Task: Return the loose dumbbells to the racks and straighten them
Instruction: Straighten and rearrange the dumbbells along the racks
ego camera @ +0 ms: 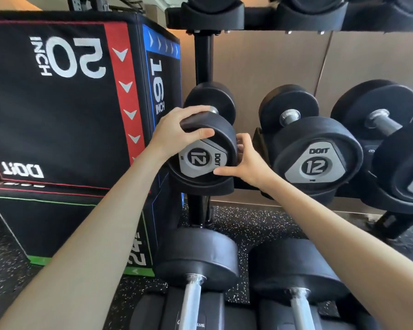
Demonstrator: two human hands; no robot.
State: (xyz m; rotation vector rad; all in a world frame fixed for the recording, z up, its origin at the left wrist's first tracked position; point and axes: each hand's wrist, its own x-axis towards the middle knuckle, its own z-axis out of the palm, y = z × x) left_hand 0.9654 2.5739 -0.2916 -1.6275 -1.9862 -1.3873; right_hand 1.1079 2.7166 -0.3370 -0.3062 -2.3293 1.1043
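A black dumbbell marked 12 (202,160) lies in the leftmost cradle of the rack's middle row (243,185). Its grey end badge is turned sideways, the number lying on its side. My left hand (177,131) grips the top left of its front head. My right hand (244,159) holds the lower right edge of the same head. Beside it a second 12 dumbbell (316,154) sits in its cradle with the badge upright. Two more dumbbells (196,263) (298,272) lie below, near the bottom of the view.
Stacked black plyo boxes (57,103) with red, blue and green trim stand tight against the rack's left side. The rack's upright post (203,60) rises behind the held dumbbell. Another dumbbell (379,113) sits at the right; an upper row (212,17) hangs overhead. Speckled rubber floor (260,225) lies beneath.
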